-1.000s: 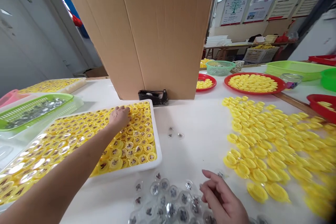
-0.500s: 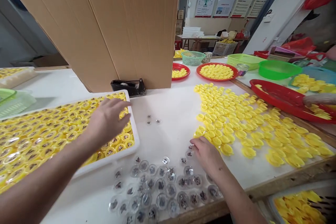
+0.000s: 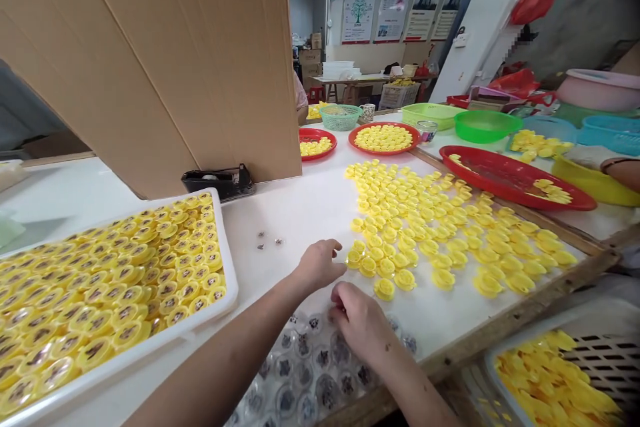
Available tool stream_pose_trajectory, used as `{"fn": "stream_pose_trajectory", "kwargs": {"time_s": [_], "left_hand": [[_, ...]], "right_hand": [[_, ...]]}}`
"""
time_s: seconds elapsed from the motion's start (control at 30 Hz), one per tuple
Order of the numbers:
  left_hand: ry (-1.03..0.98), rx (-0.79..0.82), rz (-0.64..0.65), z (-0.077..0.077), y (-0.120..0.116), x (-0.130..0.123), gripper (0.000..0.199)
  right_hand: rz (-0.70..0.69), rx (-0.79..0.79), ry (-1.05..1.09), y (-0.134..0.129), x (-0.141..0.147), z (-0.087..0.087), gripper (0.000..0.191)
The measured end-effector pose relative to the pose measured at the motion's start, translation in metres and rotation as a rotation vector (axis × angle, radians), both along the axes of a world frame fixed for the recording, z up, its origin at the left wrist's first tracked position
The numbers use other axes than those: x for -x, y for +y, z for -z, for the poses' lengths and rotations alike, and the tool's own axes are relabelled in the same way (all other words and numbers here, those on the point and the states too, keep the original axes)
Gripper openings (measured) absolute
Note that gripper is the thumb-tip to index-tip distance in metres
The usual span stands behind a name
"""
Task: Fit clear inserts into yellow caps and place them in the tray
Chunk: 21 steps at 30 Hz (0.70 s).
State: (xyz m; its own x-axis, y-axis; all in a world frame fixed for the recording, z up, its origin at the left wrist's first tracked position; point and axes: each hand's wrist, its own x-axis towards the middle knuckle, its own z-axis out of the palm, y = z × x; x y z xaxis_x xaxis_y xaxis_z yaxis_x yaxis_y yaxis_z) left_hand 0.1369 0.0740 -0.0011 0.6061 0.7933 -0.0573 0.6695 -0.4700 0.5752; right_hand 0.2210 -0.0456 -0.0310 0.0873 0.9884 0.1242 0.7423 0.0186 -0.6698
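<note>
My left hand (image 3: pixel 319 264) hangs just above the white table (image 3: pixel 295 213), its fingers closed together beside the nearest loose yellow caps (image 3: pixel 425 227). My right hand (image 3: pixel 357 320) is bent down at the edge of a heap of transparent domes with dark printed pictures (image 3: pixel 320 380), and its fingertips are hidden. A white tray (image 3: pixel 223 260) on my left is packed with yellow caps holding domes. Several more small domes (image 3: pixel 267 240) lie apart on the table.
A tall cardboard sheet (image 3: pixel 150 67) stands behind a black tape dispenser (image 3: pixel 217 181). Red plates of yellow caps (image 3: pixel 384 138) and a red tray (image 3: pixel 515 177) lie beyond. A white crate of caps (image 3: pixel 600 360) sits low at right. A co-worker's forearm (image 3: pixel 623 172) shows at far right.
My left hand has moved off the tray rightward to the table near the yellow caps. My right hand has shifted to the domes. The view has swung right, bringing in the crate.
</note>
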Motion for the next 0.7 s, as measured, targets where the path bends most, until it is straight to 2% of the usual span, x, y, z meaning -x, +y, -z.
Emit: {"fn": "stream_pose_trajectory", "kwargs": {"time_s": [0.1,0.17,0.3,0.43,0.53,0.7], "left_hand": [[-0.01,0.014,-0.023,0.016,0.002,-0.022,0.046],[-0.024,0.015,-0.048,0.024,0.0,-0.03,0.042],[-0.074,0.018,-0.091,0.025,-0.006,-0.03,0.027],[-0.126,0.057,-0.148,0.014,-0.018,-0.003,0.022],[-0.215,0.119,-0.184,0.008,-0.032,0.025,0.021],[-0.484,0.434,-0.187,0.009,-0.058,0.061,0.051]], "right_hand": [[0.016,-0.037,0.199,-0.004,-0.002,0.001,0.014],[0.043,-0.064,0.336,-0.005,-0.006,0.0,0.009],[0.101,-0.104,0.601,-0.006,-0.017,-0.002,0.008],[0.145,-0.127,0.802,-0.005,-0.024,0.0,0.017],[0.127,-0.103,0.907,-0.004,-0.022,0.0,0.02],[0.02,-0.018,0.992,-0.002,-0.006,-0.006,0.018]]}}
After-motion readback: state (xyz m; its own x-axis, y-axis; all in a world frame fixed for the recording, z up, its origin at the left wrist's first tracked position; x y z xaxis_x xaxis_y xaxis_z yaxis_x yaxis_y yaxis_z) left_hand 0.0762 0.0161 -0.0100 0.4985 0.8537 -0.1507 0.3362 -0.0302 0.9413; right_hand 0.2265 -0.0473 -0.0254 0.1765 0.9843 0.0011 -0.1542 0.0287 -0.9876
